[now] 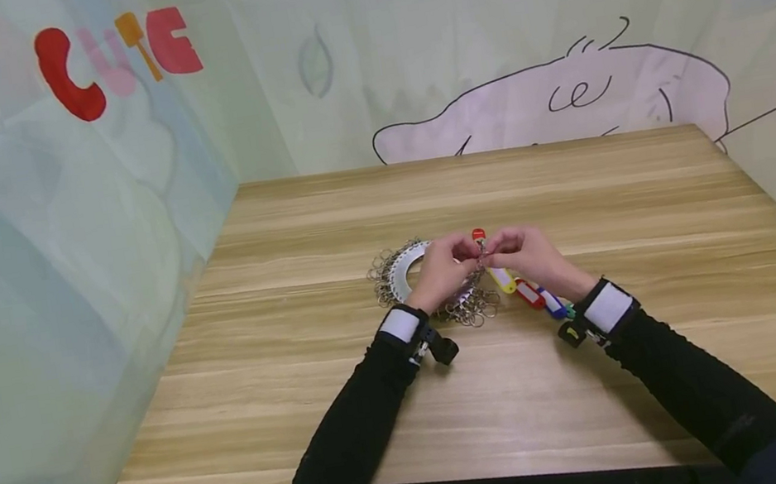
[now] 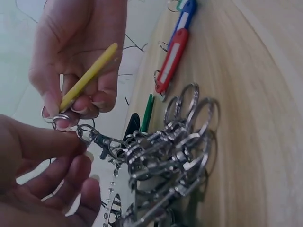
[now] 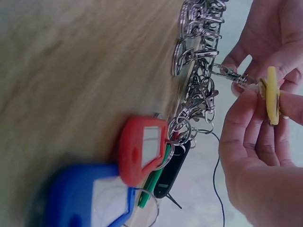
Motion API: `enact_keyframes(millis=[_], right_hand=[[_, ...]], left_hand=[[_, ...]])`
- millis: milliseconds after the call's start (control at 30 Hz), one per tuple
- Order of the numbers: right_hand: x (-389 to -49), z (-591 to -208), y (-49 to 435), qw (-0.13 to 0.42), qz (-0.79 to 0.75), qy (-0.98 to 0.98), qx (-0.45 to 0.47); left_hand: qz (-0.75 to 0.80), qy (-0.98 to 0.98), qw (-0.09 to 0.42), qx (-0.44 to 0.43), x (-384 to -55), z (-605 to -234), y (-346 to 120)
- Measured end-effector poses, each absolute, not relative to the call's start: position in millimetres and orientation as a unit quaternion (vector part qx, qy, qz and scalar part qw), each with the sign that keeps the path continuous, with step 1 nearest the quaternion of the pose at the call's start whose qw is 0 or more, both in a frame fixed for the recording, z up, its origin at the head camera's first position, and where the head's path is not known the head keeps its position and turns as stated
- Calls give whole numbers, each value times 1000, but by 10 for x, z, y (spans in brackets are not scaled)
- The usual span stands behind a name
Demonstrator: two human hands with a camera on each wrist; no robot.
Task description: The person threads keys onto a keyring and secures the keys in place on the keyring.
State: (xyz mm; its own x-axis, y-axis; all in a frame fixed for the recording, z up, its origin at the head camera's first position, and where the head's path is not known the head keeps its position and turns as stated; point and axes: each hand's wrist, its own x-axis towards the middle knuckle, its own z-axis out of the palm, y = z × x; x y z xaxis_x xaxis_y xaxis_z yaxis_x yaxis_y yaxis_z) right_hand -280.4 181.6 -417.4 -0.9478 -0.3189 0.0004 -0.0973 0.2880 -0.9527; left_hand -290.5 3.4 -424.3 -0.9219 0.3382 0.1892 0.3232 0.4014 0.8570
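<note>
My right hand (image 1: 529, 254) pinches a yellow key tag (image 2: 90, 78) by the end with its small split ring (image 2: 60, 122). Opposite it, my left hand (image 1: 447, 271) holds the ring end of a metal swivel clasp (image 2: 105, 145) between thumb and finger. The two rings meet at the fingertips, which partly hide them. That clasp hangs from a cluster of similar clasps (image 3: 196, 92) around a white ring (image 1: 400, 273) lying under my left hand. In the right wrist view, the yellow tag stands edge-on between my right fingers.
A red key tag (image 1: 530, 293) and a blue key tag (image 1: 553, 304) lie in a row by my right wrist. Beyond my hands is another red tag (image 1: 479, 234). Green (image 3: 152, 187) and black (image 3: 173, 172) tags sit by the clasps. A fabric backdrop (image 1: 303, 79) borders the wooden table (image 1: 292, 407).
</note>
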Motion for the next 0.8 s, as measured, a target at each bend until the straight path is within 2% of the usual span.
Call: enact_keyframes(millis=[133,300,600,800], right_hand=[[-2817,-4175,1820,104,-590,793,-110],[-2798,-4184,1831,103,-589,792,-120],[-2789,-4198,1831,95,-582,793,-153],[-2800,-4174,1823,111,-594,787,-125]], left_hand=[[492,838,-17,235,-2919,-4264,34],[492,835,-34,242,-2923,-4297,44],[504,841,-3,198,-2923,-4291,43],[478,839,-39,256,-2910,-4256,51]])
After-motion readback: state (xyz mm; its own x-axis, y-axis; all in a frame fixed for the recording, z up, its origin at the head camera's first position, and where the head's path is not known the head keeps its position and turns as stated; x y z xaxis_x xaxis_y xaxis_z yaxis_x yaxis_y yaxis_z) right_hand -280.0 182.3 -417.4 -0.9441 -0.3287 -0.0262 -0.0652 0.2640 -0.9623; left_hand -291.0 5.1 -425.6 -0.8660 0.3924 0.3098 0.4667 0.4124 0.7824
